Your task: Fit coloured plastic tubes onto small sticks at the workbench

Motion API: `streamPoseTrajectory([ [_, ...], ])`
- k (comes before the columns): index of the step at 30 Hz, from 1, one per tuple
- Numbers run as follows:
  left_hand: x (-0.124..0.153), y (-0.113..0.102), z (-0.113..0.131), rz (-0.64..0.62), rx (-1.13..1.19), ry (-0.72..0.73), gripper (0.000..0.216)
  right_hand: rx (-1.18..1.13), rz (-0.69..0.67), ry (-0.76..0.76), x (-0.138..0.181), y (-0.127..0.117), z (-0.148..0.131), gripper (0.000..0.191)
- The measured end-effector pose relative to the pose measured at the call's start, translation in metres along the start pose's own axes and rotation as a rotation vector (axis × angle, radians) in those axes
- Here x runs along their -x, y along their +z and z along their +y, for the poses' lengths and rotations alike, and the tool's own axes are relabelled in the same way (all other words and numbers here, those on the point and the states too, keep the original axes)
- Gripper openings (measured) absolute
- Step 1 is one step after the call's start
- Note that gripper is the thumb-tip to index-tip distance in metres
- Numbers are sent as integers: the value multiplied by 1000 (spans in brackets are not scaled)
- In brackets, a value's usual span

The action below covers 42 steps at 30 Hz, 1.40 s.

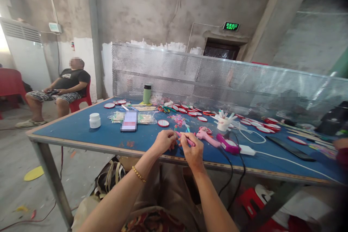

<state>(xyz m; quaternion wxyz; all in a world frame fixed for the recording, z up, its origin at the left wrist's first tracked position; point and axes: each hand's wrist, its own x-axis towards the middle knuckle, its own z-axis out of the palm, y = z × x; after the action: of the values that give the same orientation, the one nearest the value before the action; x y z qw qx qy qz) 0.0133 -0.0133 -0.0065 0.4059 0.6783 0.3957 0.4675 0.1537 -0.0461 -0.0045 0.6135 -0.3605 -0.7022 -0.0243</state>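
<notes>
My left grip (164,141) is curled shut, fingertips pinched on one end of a pink stick (187,140). My right grip (193,151) is closed on the same stick from the other side, thumb and fingers pressed together over it. The stick runs slantwise between my two hands, just above the near edge of the blue tabletop (81,130) and about midway along it. A gold bracelet (138,174) sits on my left wrist.

Just beyond my right hand lies a pink glue gun (207,136), and beside it a magenta one (227,145) with a black cord falling over the edge. A white charger block (247,150) rests near them. Behind these stands a white cup (223,124) with pale sticks in it. A loose heap of small pink pieces (178,119) lies further back, with a red-rimmed disc (163,123) to its left; more such discs spread along the far side.

Well to my left are a white jar (95,120) and a green bottle (147,94). A dark phone (289,148) lies flat to my right. A perforated metal screen (217,76) runs along the back, and a person (63,88) sits on a red chair beyond the left corner.
</notes>
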Motion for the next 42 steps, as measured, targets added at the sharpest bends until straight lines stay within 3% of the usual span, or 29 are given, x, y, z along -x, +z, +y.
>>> streamPoseTrajectory([
  [42, -2, 0, -2, -12, 13, 25, 19, -9, 17, 50, 0, 0, -1, 24],
])
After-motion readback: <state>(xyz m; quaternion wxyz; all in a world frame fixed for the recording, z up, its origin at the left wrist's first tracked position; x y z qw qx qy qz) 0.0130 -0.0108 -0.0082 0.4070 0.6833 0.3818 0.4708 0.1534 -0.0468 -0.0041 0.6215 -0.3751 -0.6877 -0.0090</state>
